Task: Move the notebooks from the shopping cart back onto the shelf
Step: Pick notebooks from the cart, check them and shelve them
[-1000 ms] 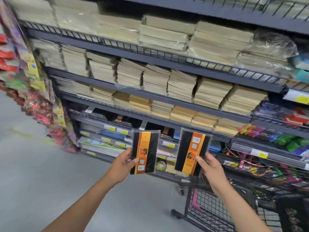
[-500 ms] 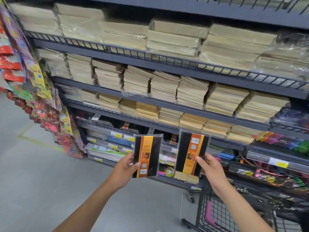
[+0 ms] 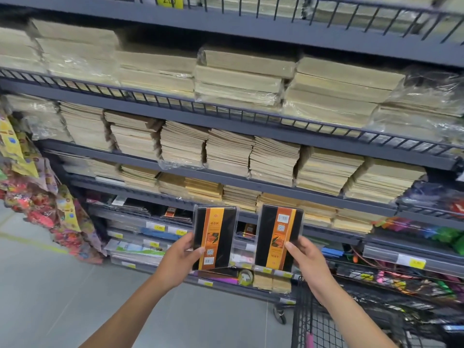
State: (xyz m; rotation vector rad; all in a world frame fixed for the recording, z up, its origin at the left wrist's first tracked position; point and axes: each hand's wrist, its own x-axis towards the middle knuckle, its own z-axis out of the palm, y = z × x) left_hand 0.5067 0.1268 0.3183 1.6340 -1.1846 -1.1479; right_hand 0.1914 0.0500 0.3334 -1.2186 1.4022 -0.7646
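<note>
I hold two black notebooks with orange bands, wrapped in clear plastic, upright in front of the lower shelves. My left hand [image 3: 179, 259] grips the left notebook [image 3: 214, 237] by its left edge. My right hand [image 3: 307, 259] grips the right notebook [image 3: 277, 237] by its lower right edge. The dark metal shelf unit [image 3: 226, 177] stands right behind them. The black wire shopping cart [image 3: 316, 322] is at the bottom right, below my right arm; its contents are hardly visible.
Upper shelves carry stacks of beige notebooks [image 3: 226, 156], some in plastic wrap. Lower shelves hold stationery behind yellow price tags [image 3: 411, 263]. Colourful packets [image 3: 37, 202] hang at the left end. Grey floor [image 3: 50, 297] spreads to the left.
The view has tilted up and moved closer to the shelves. Both hands have lifted the notebooks a little higher and nearer the shelf; each grip is unchanged.
</note>
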